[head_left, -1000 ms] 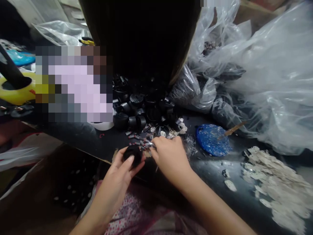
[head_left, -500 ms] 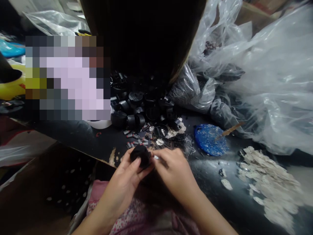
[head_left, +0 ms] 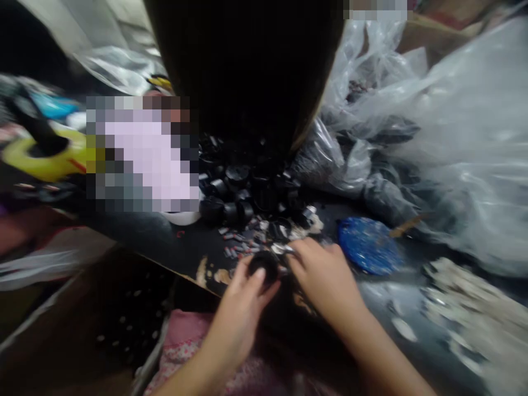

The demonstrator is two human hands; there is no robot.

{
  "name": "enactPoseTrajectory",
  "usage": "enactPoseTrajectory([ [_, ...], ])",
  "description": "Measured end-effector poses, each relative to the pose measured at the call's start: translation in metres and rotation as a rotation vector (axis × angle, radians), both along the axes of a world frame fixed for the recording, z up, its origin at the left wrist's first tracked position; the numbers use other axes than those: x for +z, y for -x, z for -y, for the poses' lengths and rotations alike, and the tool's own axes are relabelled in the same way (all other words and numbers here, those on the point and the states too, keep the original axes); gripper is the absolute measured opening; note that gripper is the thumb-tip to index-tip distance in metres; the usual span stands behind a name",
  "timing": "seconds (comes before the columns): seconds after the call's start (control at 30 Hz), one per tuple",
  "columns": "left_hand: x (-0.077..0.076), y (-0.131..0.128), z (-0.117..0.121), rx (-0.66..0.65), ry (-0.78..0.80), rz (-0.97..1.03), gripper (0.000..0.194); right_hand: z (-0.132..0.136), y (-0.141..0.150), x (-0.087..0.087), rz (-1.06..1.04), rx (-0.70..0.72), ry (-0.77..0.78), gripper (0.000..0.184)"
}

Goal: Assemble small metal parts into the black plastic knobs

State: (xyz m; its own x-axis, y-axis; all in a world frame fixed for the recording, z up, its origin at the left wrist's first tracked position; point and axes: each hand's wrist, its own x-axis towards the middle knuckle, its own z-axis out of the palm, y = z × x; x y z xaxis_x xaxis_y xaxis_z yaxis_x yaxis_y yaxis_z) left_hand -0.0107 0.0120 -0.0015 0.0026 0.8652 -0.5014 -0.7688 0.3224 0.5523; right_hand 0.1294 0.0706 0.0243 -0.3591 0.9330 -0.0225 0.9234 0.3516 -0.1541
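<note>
My left hand (head_left: 243,305) is wrapped round a black round plastic part (head_left: 264,267), thumb on its near side, just above the table's front edge. To the right of it, my right hand (head_left: 324,278) has thumb and forefinger pinched together. A small shiny tip shows at these fingers, too blurred to name. Small grey cylinders (head_left: 237,237) with reddish ends lie scattered beyond my left hand. Behind them is a heap of black round plastic parts (head_left: 237,176). Pale flat pieces (head_left: 311,224) lie past my right fingers.
A blue round lid (head_left: 367,250) with a brown stick (head_left: 406,224) sits to the right. Further right spreads a pile of pale flat pieces (head_left: 474,319). Clear plastic bags (head_left: 445,126) fill the back right. A yellow tape roll (head_left: 49,157) is at the left.
My right hand has moved away from the black part, up and to the right, still pinched. My left hand keeps hold of the part. The whole view has shifted.
</note>
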Motion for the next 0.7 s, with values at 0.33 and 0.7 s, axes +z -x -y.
enactPoseTrajectory([
  [0.33, -0.004, 0.000, -0.006, 0.076, -0.102, 0.019, 0.025, 0.000, -0.015, -0.033, 0.317, 0.321, -0.238, 0.029],
  [0.7, -0.002, 0.001, -0.005, 0.122, -0.125, 0.014, 0.018, -0.009, 0.002, -0.017, -0.018, 0.037, -0.059, 0.012],
])
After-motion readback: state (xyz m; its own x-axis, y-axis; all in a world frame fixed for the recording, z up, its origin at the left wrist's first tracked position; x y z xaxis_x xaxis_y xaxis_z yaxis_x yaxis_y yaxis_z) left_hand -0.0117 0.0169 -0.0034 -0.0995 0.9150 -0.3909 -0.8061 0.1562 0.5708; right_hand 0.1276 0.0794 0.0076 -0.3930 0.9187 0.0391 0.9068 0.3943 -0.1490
